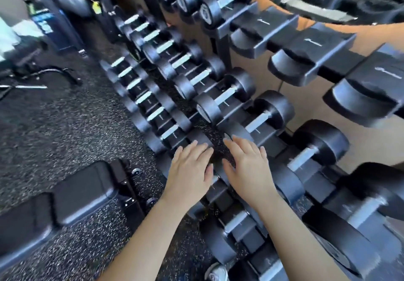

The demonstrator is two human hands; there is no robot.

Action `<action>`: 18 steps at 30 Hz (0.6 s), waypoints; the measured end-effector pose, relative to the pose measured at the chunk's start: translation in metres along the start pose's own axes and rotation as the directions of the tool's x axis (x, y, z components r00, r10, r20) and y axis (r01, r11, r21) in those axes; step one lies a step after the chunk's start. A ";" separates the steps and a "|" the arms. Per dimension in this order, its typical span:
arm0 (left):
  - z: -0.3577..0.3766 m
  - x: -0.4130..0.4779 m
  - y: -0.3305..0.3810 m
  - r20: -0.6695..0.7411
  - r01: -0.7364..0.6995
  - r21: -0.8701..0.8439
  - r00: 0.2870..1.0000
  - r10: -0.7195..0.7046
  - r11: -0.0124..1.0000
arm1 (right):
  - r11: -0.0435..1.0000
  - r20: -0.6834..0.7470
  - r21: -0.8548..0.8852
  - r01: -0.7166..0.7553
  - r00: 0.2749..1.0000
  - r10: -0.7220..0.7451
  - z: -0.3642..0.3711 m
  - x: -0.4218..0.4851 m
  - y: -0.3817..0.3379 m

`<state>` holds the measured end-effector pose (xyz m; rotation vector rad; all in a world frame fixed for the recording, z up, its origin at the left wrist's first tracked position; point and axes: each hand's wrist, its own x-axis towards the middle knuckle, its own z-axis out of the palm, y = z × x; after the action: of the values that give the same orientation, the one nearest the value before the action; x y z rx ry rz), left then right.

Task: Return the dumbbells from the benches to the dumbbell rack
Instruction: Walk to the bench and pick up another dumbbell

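A three-tier dumbbell rack (pixel 269 40) runs from the upper left to the lower right, loaded with black dumbbells with silver handles. My left hand (pixel 190 172) and my right hand (pixel 248 167) hover side by side, palms down and fingers spread, over a dumbbell (pixel 215 184) on the bottom tier. Most of that dumbbell is hidden under my hands, and only a bit of its handle shows between them. Neither hand is wrapped around anything. A black dumbbell (pixel 262 119) sits in the middle tier just beyond my right fingertips.
A black padded bench (pixel 65 199) stands on the speckled rubber floor (pixel 54 127) at the lower left, close to the rack. Several saddles on the top tier (pixel 310 46) at the right hold no dumbbell. Dark gym equipment fills the upper left.
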<state>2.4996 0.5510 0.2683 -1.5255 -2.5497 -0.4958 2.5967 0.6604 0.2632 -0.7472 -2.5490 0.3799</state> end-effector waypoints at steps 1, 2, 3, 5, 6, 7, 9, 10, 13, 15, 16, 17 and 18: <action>-0.003 -0.004 -0.004 -0.015 0.019 0.023 1.000 -0.019 1.000 | 1.000 -0.003 0.010 0.026 1.000 -0.026 0.002 0.001 -0.006; -0.005 -0.008 -0.008 -0.032 0.037 0.040 0.999 -0.036 0.999 | 0.999 -0.008 0.013 0.049 0.999 -0.049 0.004 0.002 -0.011; -0.007 -0.012 -0.011 -0.047 0.056 0.044 0.997 -0.054 0.997 | 0.998 -0.011 0.012 0.069 0.998 -0.069 0.006 0.001 -0.017; -0.011 -0.021 -0.017 -0.065 0.091 0.032 0.994 -0.088 0.995 | 0.996 -0.014 0.014 0.092 0.996 -0.091 0.010 -0.003 -0.028; -0.013 -0.026 -0.019 -0.068 0.106 0.029 0.992 -0.103 0.994 | 0.995 -0.012 0.016 0.099 0.995 -0.099 0.012 -0.007 -0.034; -0.015 -0.032 -0.020 -0.071 0.118 0.029 0.991 -0.116 0.993 | 0.994 -0.009 0.019 0.109 0.994 -0.109 0.015 -0.012 -0.039; -0.020 -0.047 -0.024 -0.087 0.137 0.031 0.987 -0.134 0.990 | 0.990 -0.004 0.022 0.138 0.990 -0.138 0.018 -0.024 -0.050; -0.022 -0.055 -0.026 -0.095 0.148 0.023 0.985 -0.145 0.989 | 0.987 -0.001 0.018 0.157 0.988 -0.157 0.019 -0.030 -0.056; -0.033 -0.090 -0.036 -0.121 0.221 -0.054 0.967 -0.226 0.974 | 0.978 0.029 0.015 0.208 0.978 -0.209 0.019 -0.049 -0.079; -0.040 -0.120 -0.043 -0.119 0.287 -0.075 0.948 -0.294 0.955 | 0.970 0.074 0.042 0.238 0.968 -0.240 0.019 -0.063 -0.097; -0.043 -0.136 -0.048 -0.117 0.319 -0.077 0.938 -0.326 0.945 | 0.965 0.092 0.063 0.256 0.961 -0.261 0.019 -0.070 -0.108; -0.046 -0.153 -0.052 -0.110 0.353 -0.081 0.926 -0.360 0.932 | 0.957 0.110 0.082 0.280 0.951 -0.288 0.020 -0.077 -0.119; -0.049 -0.171 -0.057 -0.097 0.387 -0.084 0.914 -0.394 0.918 | 0.947 0.128 0.101 0.306 0.940 -0.317 0.021 -0.085 -0.131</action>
<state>2.5291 0.3672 0.2547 -0.9628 -2.7761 -0.6910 2.5922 0.5030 0.2650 -0.2852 -2.7093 0.4375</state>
